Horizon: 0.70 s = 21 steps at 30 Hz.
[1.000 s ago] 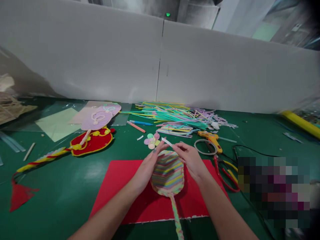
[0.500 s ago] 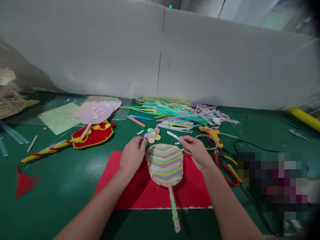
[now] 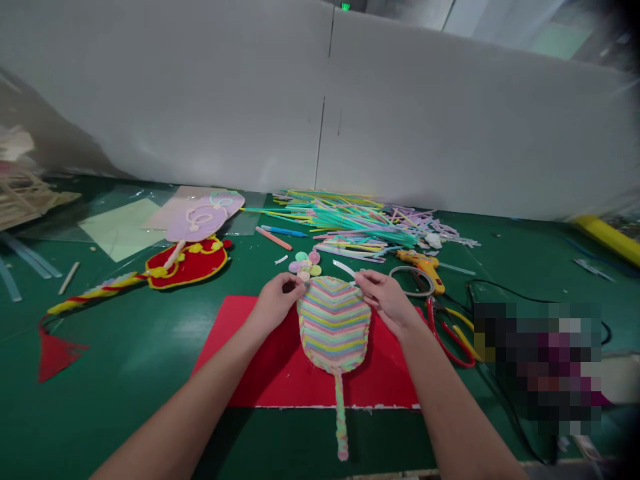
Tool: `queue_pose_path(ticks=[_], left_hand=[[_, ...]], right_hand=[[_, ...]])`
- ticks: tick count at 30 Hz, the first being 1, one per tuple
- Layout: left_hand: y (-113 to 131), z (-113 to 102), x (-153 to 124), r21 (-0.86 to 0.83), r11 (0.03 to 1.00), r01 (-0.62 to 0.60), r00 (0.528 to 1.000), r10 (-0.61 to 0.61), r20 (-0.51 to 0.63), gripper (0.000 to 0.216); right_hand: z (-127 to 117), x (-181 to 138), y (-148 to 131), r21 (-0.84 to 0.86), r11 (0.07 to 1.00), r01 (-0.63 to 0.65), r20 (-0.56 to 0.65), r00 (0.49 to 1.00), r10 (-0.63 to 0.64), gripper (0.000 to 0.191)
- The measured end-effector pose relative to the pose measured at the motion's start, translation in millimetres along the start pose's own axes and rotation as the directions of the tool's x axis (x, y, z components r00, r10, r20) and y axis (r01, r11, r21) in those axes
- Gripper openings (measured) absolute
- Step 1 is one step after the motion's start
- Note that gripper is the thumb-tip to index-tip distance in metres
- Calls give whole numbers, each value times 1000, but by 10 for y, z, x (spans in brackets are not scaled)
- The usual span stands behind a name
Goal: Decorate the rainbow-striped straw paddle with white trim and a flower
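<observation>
A round fan [image 3: 334,327] with pastel zigzag stripes and a twisted handle lies over a red sheet [image 3: 250,373], its handle towards me. My left hand [image 3: 280,300] is closed at the fan's upper left edge, thumb and fingers pinching the rim. Between the thumb and fingertips of my right hand [image 3: 387,297] is a thin white strip [image 3: 344,268], just above the fan's upper right edge. Right behind the fan sits a flower of pastel discs [image 3: 315,270], close to my left fingertips.
Behind lies a pile of pastel fuzzy stems [image 3: 350,223]. On the right are an orange glue gun [image 3: 427,267], a grey tape ring [image 3: 413,281], red-handled pliers [image 3: 443,340] and black cords. A red fan [image 3: 187,267] with a tassel and a purple fan [image 3: 200,220] lie left.
My left hand has moved right onto the fan's upper rim. The fan has turned slightly, its handle end swinging left. The white strip stays in my right hand.
</observation>
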State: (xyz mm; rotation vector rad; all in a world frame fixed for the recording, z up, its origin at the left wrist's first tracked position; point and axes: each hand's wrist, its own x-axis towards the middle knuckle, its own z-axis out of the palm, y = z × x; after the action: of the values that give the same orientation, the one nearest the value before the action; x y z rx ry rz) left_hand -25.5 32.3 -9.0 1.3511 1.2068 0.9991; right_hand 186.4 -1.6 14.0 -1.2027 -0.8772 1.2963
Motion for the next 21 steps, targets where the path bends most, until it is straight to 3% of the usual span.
queue_pose_path(ticks=[5, 11, 17, 21], left_hand=[[42, 83, -63, -202, 978, 50, 999, -47, 22, 28], [64, 107, -86, -391, 916, 92, 995, -101, -3, 29], [137, 107, -104, -520, 853, 41, 993, -91, -70, 27], [191, 115, -137, -568, 823, 13, 989, -94, -115, 26]], right_hand=[[14, -53, -77, 40, 997, 64, -37, 997, -63, 28], [80, -175, -159, 34, 999, 37, 82, 996, -39, 24], [177, -221, -184, 60, 998, 30, -58, 998, -26, 23], [250, -254, -175, 130, 991, -16, -73, 997, 25, 25]])
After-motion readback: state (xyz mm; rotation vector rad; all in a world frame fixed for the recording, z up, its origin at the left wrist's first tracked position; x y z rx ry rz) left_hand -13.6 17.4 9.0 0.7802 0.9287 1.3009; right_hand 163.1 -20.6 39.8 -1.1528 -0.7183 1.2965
